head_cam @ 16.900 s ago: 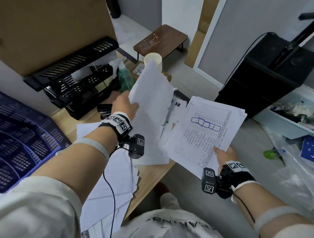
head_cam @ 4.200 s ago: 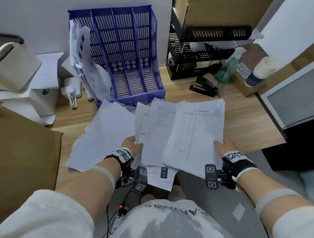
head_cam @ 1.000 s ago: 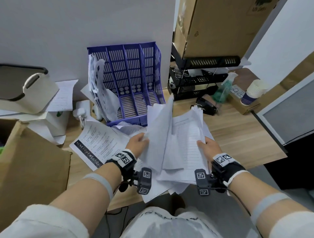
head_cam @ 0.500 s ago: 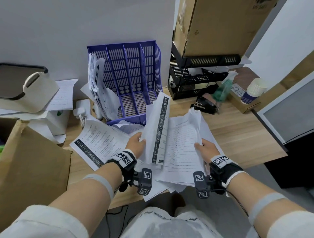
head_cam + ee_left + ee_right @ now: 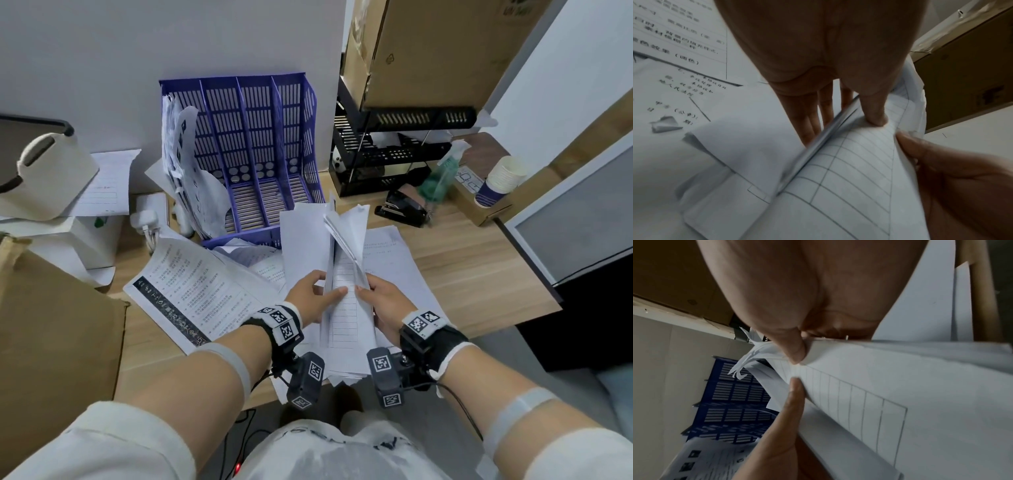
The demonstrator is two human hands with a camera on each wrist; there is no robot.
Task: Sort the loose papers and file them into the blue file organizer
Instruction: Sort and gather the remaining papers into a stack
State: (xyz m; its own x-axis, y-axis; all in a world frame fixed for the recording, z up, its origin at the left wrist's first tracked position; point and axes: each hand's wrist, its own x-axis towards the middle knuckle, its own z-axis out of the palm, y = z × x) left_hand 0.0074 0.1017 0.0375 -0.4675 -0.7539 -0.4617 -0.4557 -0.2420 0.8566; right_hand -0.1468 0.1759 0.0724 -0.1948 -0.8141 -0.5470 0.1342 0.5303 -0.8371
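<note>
The blue file organizer [image 5: 260, 154] stands against the wall, with crumpled sheets [image 5: 181, 164] in its leftmost slot; the other slots look bare. It also shows in the right wrist view as the organizer [image 5: 731, 394]. Over the desk's front edge both hands hold one stack of papers [image 5: 342, 308] bent into an upright V, a gridded sheet facing up. My left hand [image 5: 325, 286] grips the left half, thumb [image 5: 875, 116] on top. My right hand [image 5: 371, 291] pinches the right half under its thumb [image 5: 795, 352]. A printed sheet with a dark strip [image 5: 191, 291] lies on the desk.
More loose sheets [image 5: 387, 253] lie under the stack. A black tray rack [image 5: 394, 154], a stapler [image 5: 400, 207], a green spray bottle [image 5: 438, 181] and paper cups [image 5: 500, 181] stand at the right. A cardboard box [image 5: 51, 325] sits at the left, a white plug [image 5: 147, 222] by the organizer.
My hands have moved closer together, folding the two halves of the stack into a narrow upright V. The dark-strip sheet my left hand held up is now tucked out of sight.
</note>
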